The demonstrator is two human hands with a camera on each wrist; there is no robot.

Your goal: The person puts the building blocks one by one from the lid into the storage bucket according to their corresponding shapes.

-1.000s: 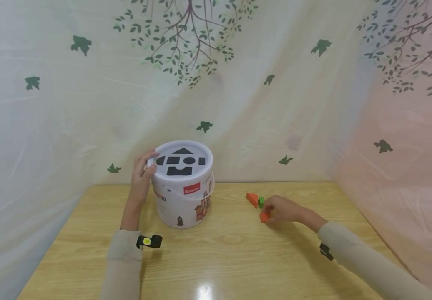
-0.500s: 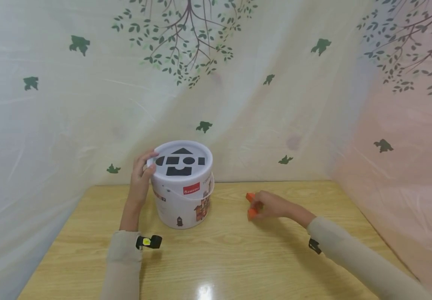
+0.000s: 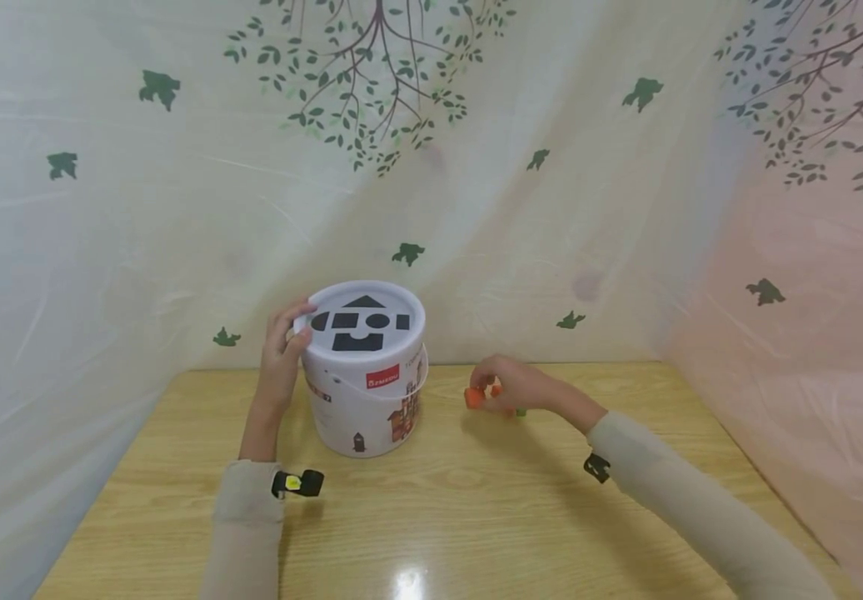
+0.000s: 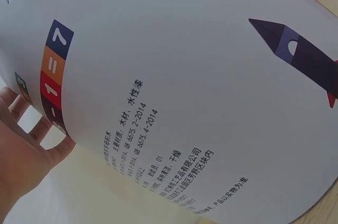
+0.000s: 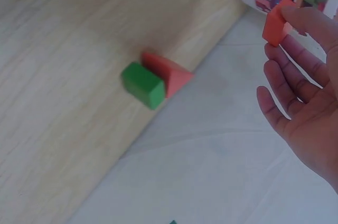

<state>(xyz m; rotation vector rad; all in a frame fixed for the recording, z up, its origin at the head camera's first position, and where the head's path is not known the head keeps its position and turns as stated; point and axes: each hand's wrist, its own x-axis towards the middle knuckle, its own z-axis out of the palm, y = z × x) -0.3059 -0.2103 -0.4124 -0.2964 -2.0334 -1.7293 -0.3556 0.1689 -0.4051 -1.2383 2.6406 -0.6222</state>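
A white toy-block bucket (image 3: 345,408) stands upright on the table, its lid (image 3: 394,340) printed with black shapes. My left hand (image 3: 280,354) rests at the lid's left rim, fingertips and thumb touching the edge; the left wrist view shows the bucket's printed side close up. To the right of the bucket, my right hand (image 3: 521,385) pinches an orange block (image 5: 277,23) between thumb and fingertips, the other fingers loosely bent. A green block (image 5: 143,84) and a red-orange triangular block (image 5: 170,72) lie side by side behind that hand, mostly covered by it in the head view.
The wooden table (image 3: 431,517) ends against a pale curtain (image 3: 476,275) with leaf prints, close behind the bucket and blocks. A thin white handle (image 3: 426,375) hangs at the bucket's right side. Another curtain (image 3: 799,367), pinkish, borders the table's right edge.
My right hand has moved left and back, toward the bucket, carrying the orange block past the green and triangular blocks. My left hand has stayed at the lid's rim.
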